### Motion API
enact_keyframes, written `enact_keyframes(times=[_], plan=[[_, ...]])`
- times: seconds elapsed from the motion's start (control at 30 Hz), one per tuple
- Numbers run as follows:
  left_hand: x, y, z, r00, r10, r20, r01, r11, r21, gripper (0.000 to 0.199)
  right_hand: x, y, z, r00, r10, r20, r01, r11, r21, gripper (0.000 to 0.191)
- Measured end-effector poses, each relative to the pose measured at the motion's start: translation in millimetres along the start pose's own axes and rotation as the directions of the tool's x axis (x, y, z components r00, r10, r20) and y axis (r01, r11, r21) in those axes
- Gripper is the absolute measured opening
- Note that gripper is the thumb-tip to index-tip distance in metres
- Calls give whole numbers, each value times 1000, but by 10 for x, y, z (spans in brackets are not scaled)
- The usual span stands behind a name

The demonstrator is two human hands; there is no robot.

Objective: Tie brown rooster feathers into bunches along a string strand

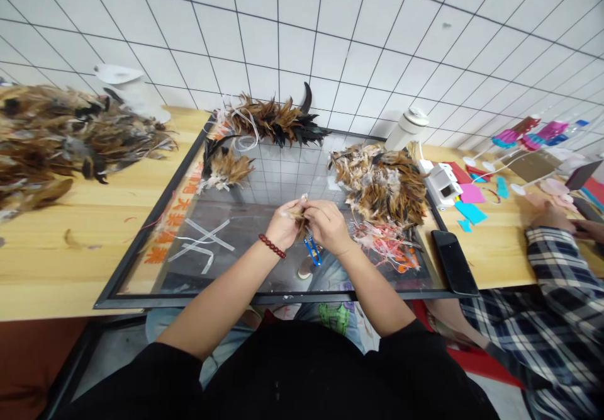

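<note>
Brown and cream, a small feather tuft [300, 216] sits between my two hands above the glass panel [264, 262]. My left hand [284, 223] pinches it in closed fingertips; my right hand [327, 225] pinches it too. Blue thread snips [313, 251] show just below; a larger feather bundle [384, 184] lies to the right.

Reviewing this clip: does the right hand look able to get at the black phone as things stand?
Probably yes. The phone lies uncovered by the glass panel's right edge, though the right hand would likely have to release the feathers first.
</note>
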State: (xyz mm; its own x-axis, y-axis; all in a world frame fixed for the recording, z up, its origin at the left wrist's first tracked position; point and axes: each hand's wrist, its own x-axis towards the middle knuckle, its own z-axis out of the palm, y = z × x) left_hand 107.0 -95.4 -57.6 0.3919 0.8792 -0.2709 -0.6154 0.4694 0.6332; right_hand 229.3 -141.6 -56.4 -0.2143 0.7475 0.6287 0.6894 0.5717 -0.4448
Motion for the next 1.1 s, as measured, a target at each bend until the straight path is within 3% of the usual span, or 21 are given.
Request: enact_keyframes(times=[0.07, 0.17, 0.33, 0.63, 0.77, 0.83, 1.0, 1.1], plan=[[15, 7, -10, 997, 52, -49, -52, 999, -5, 20, 22, -70, -9, 991, 117, -68, -113, 991, 70, 11], [28, 49, -15, 990, 111, -85, -112, 994, 2, 21, 50, -98, -9, 932, 327, -155, -292, 933, 210, 10], [4, 82, 1, 991, 128, 38, -131, 988, 76, 24, 53, 18, 43, 827, 558, -70, -487, 772, 409, 14], [-41, -17, 28, 988, 133, 74, -148, 957, 250, 33, 42, 36, 65, 811, 583, 41, -537, 715, 448, 16], [0, -44, 7, 968, 241, -75, -214, 941, 264, 26, 28, 49, 83, 801, 592, 93, -565, 694, 446, 18], [29, -33, -9, 958, 248, -146, -209, 948, 241, 25, 23, 55, 97, 805, 589, 78, -557, 704, 441, 19], [59, 4, -34, 968, 207, -141, -181, 966, 182, 29, 39, 33, 85, 838, 546, 1, -477, 731, 489, 31], [54, 3, -34, 964, 205, -169, -174, 968, 183, 28, 50, 7, 32, 846, 532, -41, -448, 749, 488, 22]])
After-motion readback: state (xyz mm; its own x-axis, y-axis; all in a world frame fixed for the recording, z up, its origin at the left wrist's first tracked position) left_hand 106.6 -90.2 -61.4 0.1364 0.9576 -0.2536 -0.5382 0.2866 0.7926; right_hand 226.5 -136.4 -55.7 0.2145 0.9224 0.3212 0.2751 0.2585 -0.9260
